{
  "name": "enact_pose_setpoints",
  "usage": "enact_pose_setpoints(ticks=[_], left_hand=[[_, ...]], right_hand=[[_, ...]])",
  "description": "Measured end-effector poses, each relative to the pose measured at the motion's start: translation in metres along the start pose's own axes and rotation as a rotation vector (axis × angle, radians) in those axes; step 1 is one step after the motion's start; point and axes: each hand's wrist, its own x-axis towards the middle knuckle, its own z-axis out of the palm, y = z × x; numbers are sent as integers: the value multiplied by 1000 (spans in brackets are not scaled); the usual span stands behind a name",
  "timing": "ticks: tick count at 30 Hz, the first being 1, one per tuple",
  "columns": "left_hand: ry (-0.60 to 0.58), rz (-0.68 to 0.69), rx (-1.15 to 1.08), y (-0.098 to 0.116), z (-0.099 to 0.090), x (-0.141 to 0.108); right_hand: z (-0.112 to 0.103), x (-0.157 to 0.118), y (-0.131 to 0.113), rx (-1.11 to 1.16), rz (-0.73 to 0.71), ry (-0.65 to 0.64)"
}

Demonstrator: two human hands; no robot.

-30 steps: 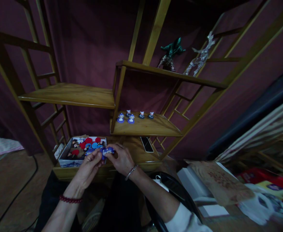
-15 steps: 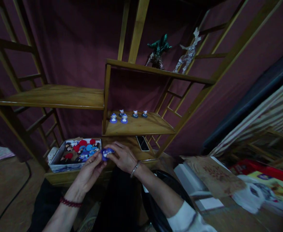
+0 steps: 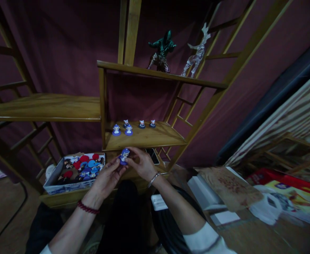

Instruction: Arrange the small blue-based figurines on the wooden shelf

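Note:
A small purple figurine (image 3: 124, 156) is held upright between both hands, above the lower ledge. My left hand (image 3: 107, 179) grips its base from the left, wearing a dark red bead bracelet. My right hand (image 3: 142, 165) pinches it from the right, a silver bangle on the wrist. Behind them, on the small shelf (image 3: 144, 140), stand two purple figurines (image 3: 128, 130) in front and three dark-based figurines (image 3: 141, 124) farther back. To the left, an open box (image 3: 72, 187) holds several red, blue and dark figurines.
A phone (image 3: 152, 156) lies on the ledge behind my right hand. A green figure (image 3: 163, 49) and a clear figure (image 3: 196, 56) stand on the upper shelf. Boxes (image 3: 205, 192) and a plastic bag (image 3: 267, 208) lie at the right.
Both hands have raised the purple figurine slightly and moved it right; it has turned from lying tilted to upright. The camera view has shifted a little.

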Motion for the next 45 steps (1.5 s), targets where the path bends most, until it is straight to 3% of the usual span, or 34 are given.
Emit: enact_pose_setpoints(ticks=[4, 12, 21, 27, 34, 39, 45], left_hand=[[-21, -2, 13, -2, 14, 7], [-67, -17, 50, -9, 37, 26], [-96, 9, 114, -14, 60, 45], [-77, 53, 188, -12, 75, 56], [-87, 97, 251, -11, 82, 75], [-146, 110, 359, -13, 86, 84], [-84, 165, 449, -18, 89, 97]], right_hand=[[-14, -1, 6, -35, -13, 57], [-47, -2, 11, -16, 28, -12], [-66, 2, 18, 120, 80, -41], [-67, 11, 32, 195, 127, -22], [-62, 20, 58, 306, 180, 157], [-63, 24, 68, 366, 201, 187], [-61, 28, 81, 313, 208, 220]])
